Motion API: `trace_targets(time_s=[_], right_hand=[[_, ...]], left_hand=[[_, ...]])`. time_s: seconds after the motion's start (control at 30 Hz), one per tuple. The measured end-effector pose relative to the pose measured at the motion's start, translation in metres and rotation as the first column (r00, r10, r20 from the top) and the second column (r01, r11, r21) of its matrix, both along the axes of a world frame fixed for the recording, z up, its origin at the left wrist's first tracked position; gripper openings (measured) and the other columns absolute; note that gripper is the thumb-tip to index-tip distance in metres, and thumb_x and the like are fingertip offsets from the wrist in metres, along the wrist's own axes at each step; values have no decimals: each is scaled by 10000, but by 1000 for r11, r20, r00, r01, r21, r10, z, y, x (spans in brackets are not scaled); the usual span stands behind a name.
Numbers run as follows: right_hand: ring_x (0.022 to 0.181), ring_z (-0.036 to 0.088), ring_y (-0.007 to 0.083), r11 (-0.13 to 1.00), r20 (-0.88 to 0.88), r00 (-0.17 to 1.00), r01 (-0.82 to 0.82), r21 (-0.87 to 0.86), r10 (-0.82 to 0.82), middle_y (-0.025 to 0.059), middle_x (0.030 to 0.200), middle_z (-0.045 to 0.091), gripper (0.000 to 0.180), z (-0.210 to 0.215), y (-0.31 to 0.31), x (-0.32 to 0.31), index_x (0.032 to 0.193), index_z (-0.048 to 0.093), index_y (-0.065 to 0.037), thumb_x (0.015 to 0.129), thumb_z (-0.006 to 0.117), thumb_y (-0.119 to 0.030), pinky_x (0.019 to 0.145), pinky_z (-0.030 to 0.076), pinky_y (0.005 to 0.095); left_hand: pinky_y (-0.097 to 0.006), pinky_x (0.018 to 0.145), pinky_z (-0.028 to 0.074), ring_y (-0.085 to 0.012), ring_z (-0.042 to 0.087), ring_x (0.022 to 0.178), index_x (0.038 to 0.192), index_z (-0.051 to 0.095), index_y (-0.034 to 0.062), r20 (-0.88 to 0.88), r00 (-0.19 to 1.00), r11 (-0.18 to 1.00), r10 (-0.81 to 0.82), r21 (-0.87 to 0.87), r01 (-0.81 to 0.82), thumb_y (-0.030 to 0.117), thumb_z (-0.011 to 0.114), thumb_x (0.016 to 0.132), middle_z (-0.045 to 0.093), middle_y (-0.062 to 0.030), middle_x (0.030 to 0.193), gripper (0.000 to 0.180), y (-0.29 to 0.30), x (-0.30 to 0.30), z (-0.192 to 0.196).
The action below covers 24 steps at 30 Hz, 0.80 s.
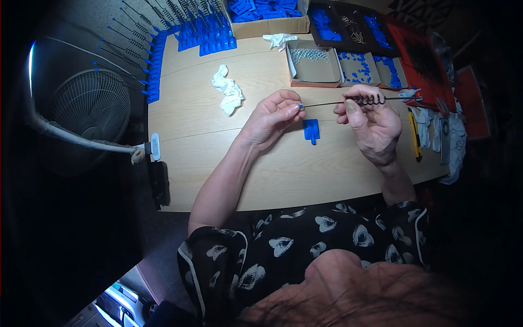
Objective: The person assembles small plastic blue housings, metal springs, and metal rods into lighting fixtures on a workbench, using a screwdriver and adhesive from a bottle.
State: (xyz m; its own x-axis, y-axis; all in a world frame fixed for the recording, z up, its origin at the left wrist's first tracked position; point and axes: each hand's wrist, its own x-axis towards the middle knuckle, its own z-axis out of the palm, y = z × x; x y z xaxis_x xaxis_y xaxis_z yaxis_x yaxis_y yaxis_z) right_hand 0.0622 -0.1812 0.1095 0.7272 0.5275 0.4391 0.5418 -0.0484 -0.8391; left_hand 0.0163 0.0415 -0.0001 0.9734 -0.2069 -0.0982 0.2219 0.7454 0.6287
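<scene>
Over the middle of the table, my left hand [271,119] pinches a small blue cap [301,106] at the left end of a thin dark rod [324,103]. My right hand [376,131] is closed on the same rod, thumb and fingers pressed where a dark spiral coil [375,100] begins. The rod lies nearly level between both hands and runs out past the right one. Just below it, a flat blue plastic piece [311,129] with a short stem rests on the wood, touched by neither hand.
Blue stands [210,41] holding coiled rods line the far left. Cardboard boxes hold clear beads [310,55], small blue parts [357,68] and blue plastic pieces [267,10]. A crumpled white cloth [227,90], a yellow cutter [415,136] and a fan [90,109] are also around.
</scene>
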Motion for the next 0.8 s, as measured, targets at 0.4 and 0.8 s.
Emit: trace_targets(time_s=[0.4,0.8], right_hand=[[819,699,129,990,-104,995,14,141,0,98,899,682,156,-2,-1,-4,1143,585,49,1001,596,-15,712,615,261],[840,703,130,990,-88,996,1,139,11,103,916,672,158,-5,4,-3,1142,584,56,1003,595,-19,714,621,263]], left_hand=[[-240,826,551,-142,674,939,1157,609,55,19,1000,997,-17,-70,18,65,699,944,682,-53,1006,231,0,-1,0],[-246,830,546,-148,674,940,1165,607,48,19,1000,997,-18,-73,19,68,707,938,685,-55,1004,249,0,-1,0]])
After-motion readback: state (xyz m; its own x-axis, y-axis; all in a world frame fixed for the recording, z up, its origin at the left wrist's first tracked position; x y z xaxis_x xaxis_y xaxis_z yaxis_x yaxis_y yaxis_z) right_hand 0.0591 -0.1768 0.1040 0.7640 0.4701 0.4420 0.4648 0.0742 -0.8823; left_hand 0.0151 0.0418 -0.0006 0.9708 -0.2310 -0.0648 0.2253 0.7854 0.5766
